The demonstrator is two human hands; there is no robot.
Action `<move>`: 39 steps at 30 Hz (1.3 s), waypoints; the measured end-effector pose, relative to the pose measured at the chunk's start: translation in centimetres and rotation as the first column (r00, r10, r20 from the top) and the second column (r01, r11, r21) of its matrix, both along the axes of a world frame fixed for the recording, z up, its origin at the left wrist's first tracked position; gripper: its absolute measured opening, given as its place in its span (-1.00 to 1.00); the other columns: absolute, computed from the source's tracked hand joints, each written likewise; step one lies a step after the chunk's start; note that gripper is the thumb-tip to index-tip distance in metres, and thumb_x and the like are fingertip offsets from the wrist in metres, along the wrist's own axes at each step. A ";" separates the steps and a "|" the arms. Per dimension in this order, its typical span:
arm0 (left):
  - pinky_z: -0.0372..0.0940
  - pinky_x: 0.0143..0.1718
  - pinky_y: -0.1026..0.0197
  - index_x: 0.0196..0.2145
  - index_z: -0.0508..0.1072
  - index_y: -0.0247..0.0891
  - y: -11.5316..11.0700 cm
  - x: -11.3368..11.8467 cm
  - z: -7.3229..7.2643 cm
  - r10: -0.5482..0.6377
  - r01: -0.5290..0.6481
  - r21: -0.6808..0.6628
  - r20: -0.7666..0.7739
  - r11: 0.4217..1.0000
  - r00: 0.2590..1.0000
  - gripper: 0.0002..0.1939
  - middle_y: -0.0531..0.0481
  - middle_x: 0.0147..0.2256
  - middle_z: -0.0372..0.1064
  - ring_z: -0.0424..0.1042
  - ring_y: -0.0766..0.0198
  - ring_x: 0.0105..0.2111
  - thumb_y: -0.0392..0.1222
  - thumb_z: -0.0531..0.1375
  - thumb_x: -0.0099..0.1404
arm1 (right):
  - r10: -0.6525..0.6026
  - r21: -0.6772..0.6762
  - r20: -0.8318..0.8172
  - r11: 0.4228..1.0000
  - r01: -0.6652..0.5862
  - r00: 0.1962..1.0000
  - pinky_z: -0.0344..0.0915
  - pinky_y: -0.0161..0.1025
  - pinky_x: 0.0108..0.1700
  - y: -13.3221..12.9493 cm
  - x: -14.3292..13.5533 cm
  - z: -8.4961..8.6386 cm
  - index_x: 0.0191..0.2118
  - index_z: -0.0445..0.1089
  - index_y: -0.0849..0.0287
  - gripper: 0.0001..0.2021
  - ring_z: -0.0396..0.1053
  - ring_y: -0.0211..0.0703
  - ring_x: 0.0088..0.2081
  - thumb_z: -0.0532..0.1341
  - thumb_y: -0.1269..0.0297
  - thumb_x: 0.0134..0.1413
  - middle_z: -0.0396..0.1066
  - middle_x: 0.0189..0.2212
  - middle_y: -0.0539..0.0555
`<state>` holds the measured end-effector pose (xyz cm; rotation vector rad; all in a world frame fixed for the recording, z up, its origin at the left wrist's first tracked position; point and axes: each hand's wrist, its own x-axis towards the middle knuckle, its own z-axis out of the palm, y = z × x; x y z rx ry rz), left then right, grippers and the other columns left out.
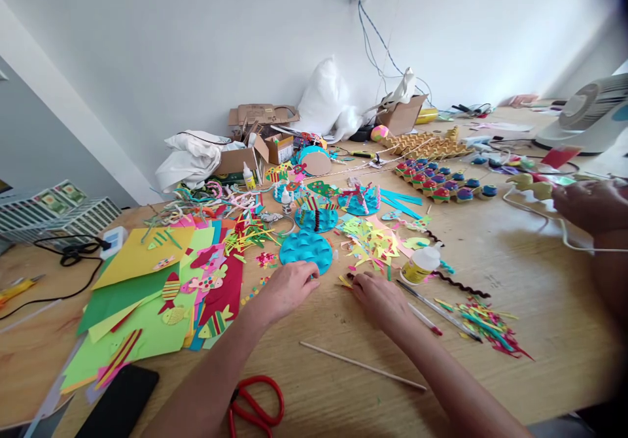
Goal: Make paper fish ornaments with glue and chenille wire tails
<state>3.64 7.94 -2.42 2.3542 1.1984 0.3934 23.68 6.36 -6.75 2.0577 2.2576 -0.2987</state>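
My left hand (293,285) is at the near edge of a blue disc with a bumpy, wavy top (305,250). Its fingers are curled together, and what they grip, if anything, is hidden. To the right, my right hand (377,296) is low over the wood, fingers bent and closed. A short dark brown wavy pipe cleaner (350,276) pokes out by its fingertips, with a yellow paper scrap beside it. Behind the bumpy disc stand blue discs decorated with a striped paper fish (316,206) and pink-and-white twisted posts (360,199).
Coloured paper sheets (142,320) with fish cutouts cover the left, beside a black phone (120,402). Red-handled scissors (256,405) and a thin wooden stick (363,366) lie in front. A glue bottle (420,265) stands right. Another person's hand (591,206) reaches in.
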 end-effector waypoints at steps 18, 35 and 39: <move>0.14 -0.37 0.30 -0.37 0.40 -0.23 -0.4 -0.9 -0.2 -0.001 -0.001 -0.040 -0.061 0.999 0.998 -0.84 0.02 -0.38 0.41 0.35 0.27 -0.37 -0.23 0.02 0.23 | -0.079 -0.051 0.046 0.995 0.081 0.996 0.23 -0.27 -0.41 -0.1 -0.6 -1.3 -0.33 0.43 0.26 -0.72 0.45 -0.02 -0.30 -0.03 0.43 0.10 0.47 -0.32 0.26; 0.10 -0.51 0.34 -0.25 0.40 -0.27 0.1 0.6 -2.6 0.241 -0.033 -0.554 0.306 0.832 0.921 -0.75 0.10 -0.49 0.26 0.26 0.38 -0.50 -0.22 0.14 0.06 | 0.073 0.112 -0.399 0.993 -0.031 0.914 0.20 -0.38 -0.38 -1.0 0.1 2.0 -0.40 0.33 0.18 -0.82 0.37 -0.26 -0.39 0.00 0.34 0.09 0.44 -0.43 0.01; 0.04 -0.60 0.38 -0.17 0.27 -0.27 -1.0 2.6 -3.1 0.431 0.138 -0.749 0.510 0.648 0.744 -0.56 0.17 -0.52 0.18 0.17 0.47 -0.60 -0.15 0.25 -0.03 | 0.138 0.186 -0.534 0.982 -0.044 0.834 0.17 -0.33 -0.43 -1.1 -1.3 2.1 -0.49 0.30 0.18 -0.84 0.35 -0.20 -0.45 0.02 0.37 0.00 0.42 -0.52 0.03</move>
